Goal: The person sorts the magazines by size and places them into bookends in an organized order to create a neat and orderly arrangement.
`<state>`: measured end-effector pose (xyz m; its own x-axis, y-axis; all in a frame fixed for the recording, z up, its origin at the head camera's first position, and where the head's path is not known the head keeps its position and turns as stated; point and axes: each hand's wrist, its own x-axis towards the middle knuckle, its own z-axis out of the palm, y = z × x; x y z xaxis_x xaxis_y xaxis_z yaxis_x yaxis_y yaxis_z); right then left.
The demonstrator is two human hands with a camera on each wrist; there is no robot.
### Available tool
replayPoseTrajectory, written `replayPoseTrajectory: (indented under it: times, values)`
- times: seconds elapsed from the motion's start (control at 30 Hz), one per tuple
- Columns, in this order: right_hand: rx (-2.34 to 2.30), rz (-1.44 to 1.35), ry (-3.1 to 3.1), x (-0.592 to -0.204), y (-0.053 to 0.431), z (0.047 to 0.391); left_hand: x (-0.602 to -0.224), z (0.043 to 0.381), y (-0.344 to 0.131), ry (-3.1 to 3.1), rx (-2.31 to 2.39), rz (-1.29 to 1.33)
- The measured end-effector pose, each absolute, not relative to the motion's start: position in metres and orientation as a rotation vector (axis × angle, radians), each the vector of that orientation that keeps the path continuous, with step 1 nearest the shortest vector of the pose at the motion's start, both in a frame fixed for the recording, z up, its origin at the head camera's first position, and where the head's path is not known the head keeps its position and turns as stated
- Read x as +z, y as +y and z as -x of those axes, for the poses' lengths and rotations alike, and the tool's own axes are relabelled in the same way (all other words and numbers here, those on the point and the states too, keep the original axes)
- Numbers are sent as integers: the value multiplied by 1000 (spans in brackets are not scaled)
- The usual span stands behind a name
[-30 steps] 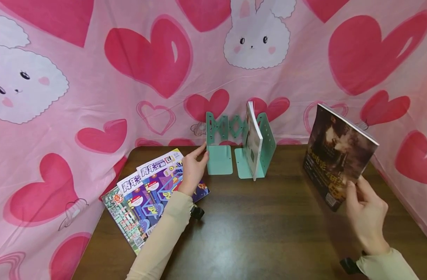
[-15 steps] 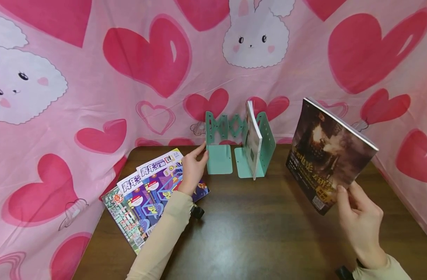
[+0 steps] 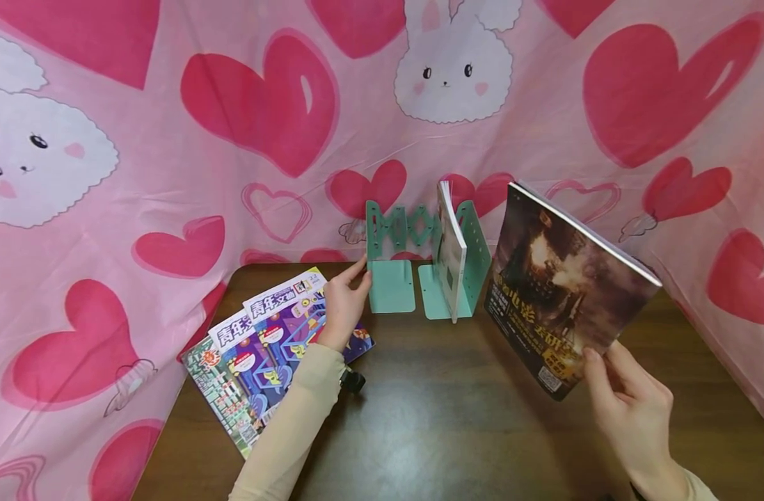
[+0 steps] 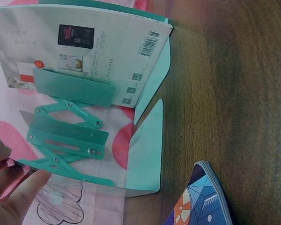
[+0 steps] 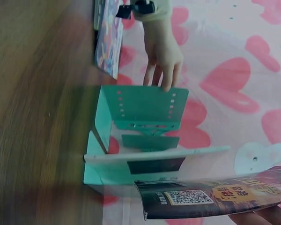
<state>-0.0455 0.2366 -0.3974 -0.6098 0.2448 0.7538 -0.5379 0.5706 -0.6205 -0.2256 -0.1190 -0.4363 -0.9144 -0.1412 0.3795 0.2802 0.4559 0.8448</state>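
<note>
Nearest, thumb in front and fingers behind, pinched by one edge in the right hand (image 3: pixel 635 410): a dark-brown, glossy paper magazine (image 3: pixel 560 292) with fiery cover art, tilted in the air above the dark-brown, wood-grained table (image 3: pixel 457 431), near the right end of the bookend. Likely to twist or sag, given a hold along one edge only, and apt to slip if knocked at the far corner. Farther in, partly under the left forearm, a fanned pile of purple-and-white paper magazines (image 3: pixel 263 348); could slide askew if brushed by the sleeve. Beyond, the left hand (image 3: pixel 344 306), fingers and thumb clamped on the left upright of a mint-green, perforated metal expanding bookend (image 3: pixel 392 287). Could skew or shift with too light a hold there, or squeeze along the scissor lattice under a push from the right. Between lattice bracket and right upright, a thin, pale-covered paper magazine (image 4: pixel 107 47), standing on edge; contact with the right upright impossible to tell. Could topple toward the gap at left if bumped, for lack of close support there. Farthest, a pink, heart-printed fabric backdrop (image 3: pixel 263 104).
</note>
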Motion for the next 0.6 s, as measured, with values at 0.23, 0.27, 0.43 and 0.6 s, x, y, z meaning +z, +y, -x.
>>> replayPoseTrajectory:
  times: [0.23, 0.27, 0.43, 0.6]
  values:
    - [1156, -279, -1922, -394, 227, 37, -436, 224, -120, -2304, -1479, 120]
    - [1158, -286, -1919, -394, 226, 36, -437, 224, -120, -2300, -1476, 122]
    - [1169, -320, -1910, -394, 218, 31, -438, 225, -120, -2300, -1458, 126]
    - [1215, -385, -1886, -396, 209, 32, -438, 225, -120, -2308, -1464, 135]
